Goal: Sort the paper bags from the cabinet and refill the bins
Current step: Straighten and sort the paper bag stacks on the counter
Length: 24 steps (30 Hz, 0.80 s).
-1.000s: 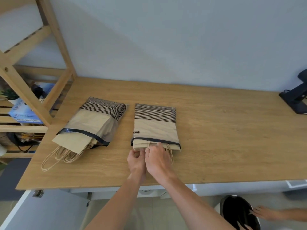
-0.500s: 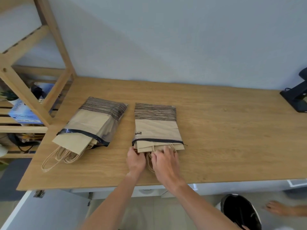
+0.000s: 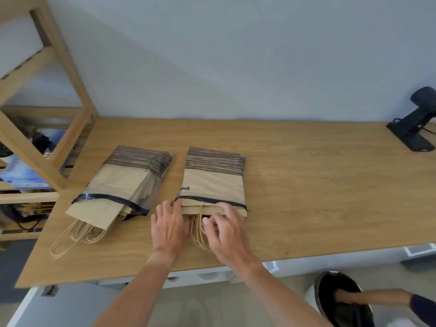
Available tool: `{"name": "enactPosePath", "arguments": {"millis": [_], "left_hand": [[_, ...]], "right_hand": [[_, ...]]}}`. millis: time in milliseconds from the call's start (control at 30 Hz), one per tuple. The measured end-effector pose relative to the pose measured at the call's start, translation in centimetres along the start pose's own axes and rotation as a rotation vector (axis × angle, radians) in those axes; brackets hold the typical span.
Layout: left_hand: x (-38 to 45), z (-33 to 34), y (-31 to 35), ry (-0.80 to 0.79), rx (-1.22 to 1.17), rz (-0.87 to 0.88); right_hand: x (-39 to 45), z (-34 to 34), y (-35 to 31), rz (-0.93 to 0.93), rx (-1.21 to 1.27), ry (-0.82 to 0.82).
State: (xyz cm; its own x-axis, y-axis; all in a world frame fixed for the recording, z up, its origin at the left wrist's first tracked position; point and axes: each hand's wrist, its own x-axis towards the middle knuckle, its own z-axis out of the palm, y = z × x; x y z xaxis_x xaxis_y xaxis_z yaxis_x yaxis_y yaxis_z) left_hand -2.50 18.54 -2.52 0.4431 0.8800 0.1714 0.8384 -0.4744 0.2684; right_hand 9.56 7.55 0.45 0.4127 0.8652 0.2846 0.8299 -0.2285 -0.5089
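Bag pack [image 3: 213,182] lengthwise, handles toward person (both hands' fingers spread, loose).

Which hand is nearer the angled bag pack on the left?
Left. The left hand lies just right of the angled pack; the right hand is farther right, over the straight pack's handles.

Single head-worn view, angled forward and down, close over the wooden table [image 3: 306,197].
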Motion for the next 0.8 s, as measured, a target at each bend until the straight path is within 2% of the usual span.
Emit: {"name": "enactPosePath", "arguments": {"millis": [100, 200, 267, 333, 433, 567, 667, 800], "left_hand": [[0.9, -0.6, 0.0, 0.016, 0.033, 0.164], [1.4, -0.7, 0.3, -0.011, 0.041, 0.333], [1.7, -0.5, 0.6, -0.025, 0.082, 0.406], [2.1, -0.4, 0.8, -0.042, 0.123, 0.471], [2.9, -0.3, 1.2, -0.087, 0.203, 0.517], [3.6, 0.0, 1.3, -0.185, 0.292, 0.519], [3.8, -0.1, 0.4, -0.226, 0.256, 0.555], [3.9, -0.1, -0.6, -0.241, 0.192, 0.612]], "right_hand": [[2.3, -1.0, 2.4, 0.15, -0.102, -0.026], [4.0, -1.8, 4.2, 0.325, -0.149, -0.23], [4.3, -2.2, 4.6, 0.499, 0.125, -0.298], [4.4, -2.0, 5.0, 0.603, 0.363, -0.267], [4.6, -1.7, 5.5, 0.621, 0.387, -0.238], [5.1, -1.7, 5.9, 0.541, 0.33, -0.243], [5.8, -1.8, 6.3, 0.538, 0.287, -0.193], [6.8, -1.9, 6.5, 0.633, 0.304, -0.128]]}}
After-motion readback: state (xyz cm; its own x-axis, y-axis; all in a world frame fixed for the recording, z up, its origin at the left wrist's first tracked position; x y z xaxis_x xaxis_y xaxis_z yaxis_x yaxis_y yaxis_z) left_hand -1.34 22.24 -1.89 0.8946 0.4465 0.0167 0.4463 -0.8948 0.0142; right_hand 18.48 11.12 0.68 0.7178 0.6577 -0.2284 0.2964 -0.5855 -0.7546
